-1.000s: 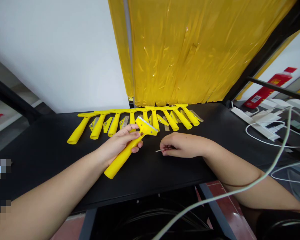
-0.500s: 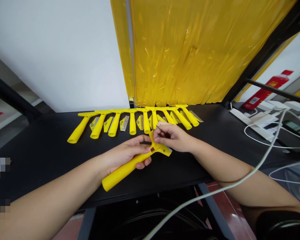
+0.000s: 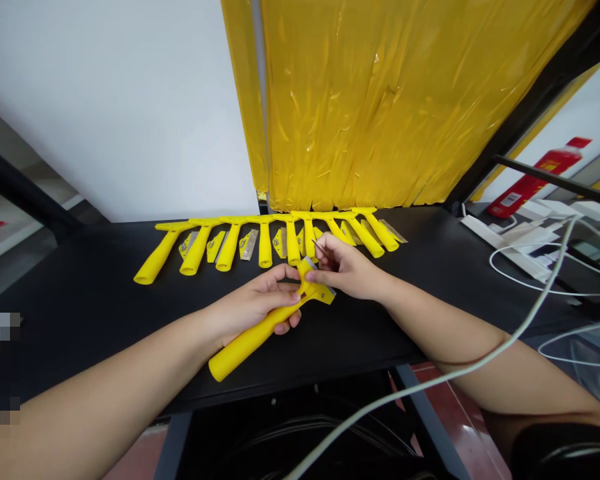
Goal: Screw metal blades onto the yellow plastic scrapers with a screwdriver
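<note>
Wrapped in my left hand (image 3: 275, 300) is the handle of a yellow scraper (image 3: 255, 337), its wide head pointing up and right. A grey metal blade edge shows along the head, and a small screw sits near its lower corner. My right hand (image 3: 343, 267) is at the head, thumb against the blade side. Between its curled fingers is a thin dark rod-like tool (image 3: 319, 248), mostly hidden by them. Behind both hands lies a row of yellow scraper handles (image 3: 197, 250), with small yellow pieces carrying metal blades (image 3: 250, 245) between them.
The black tabletop (image 3: 105, 300) ends in a front edge just below my hands. A white cable (image 3: 430, 373) loops across the right foreground over my right forearm. At the right stand a red bottle (image 3: 535, 180) and white boxes; yellow plastic sheeting (image 3: 380, 100) hangs behind.
The scraper in my left hand has turned slightly, so more of its blade edge shows. My right fingers have shifted up and off the face of the head.
</note>
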Action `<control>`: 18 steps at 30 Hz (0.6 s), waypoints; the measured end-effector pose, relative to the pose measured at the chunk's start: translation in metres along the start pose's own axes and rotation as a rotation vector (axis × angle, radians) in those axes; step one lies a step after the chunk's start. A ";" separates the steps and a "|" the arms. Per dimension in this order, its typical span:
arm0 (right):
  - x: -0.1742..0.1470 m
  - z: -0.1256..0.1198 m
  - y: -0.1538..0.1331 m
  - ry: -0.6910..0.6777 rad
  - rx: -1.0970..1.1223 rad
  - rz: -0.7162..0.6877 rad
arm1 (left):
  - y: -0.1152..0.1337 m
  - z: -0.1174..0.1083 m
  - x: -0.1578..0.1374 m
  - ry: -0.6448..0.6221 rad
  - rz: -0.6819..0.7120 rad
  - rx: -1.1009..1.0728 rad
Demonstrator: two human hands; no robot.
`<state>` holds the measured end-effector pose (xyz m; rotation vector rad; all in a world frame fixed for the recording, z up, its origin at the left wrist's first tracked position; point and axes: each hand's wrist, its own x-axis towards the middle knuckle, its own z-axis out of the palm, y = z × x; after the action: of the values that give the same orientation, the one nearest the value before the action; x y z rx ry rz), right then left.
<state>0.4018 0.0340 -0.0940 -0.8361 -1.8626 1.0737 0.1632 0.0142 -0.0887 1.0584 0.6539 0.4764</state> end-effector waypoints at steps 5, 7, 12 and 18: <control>-0.001 -0.003 0.005 0.061 0.046 0.008 | 0.004 0.001 0.002 0.042 0.065 -0.015; -0.003 -0.008 0.005 0.095 0.027 0.030 | 0.006 0.000 0.004 0.097 0.102 -0.018; -0.009 -0.026 0.005 0.162 -0.171 0.001 | 0.009 -0.009 0.009 0.223 0.259 -0.013; -0.012 -0.028 0.000 0.067 -0.293 -0.059 | 0.010 -0.010 0.010 0.387 0.418 0.107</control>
<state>0.4321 0.0338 -0.0888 -0.9638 -2.0033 0.7365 0.1629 0.0307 -0.0852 1.2214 0.8064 1.0360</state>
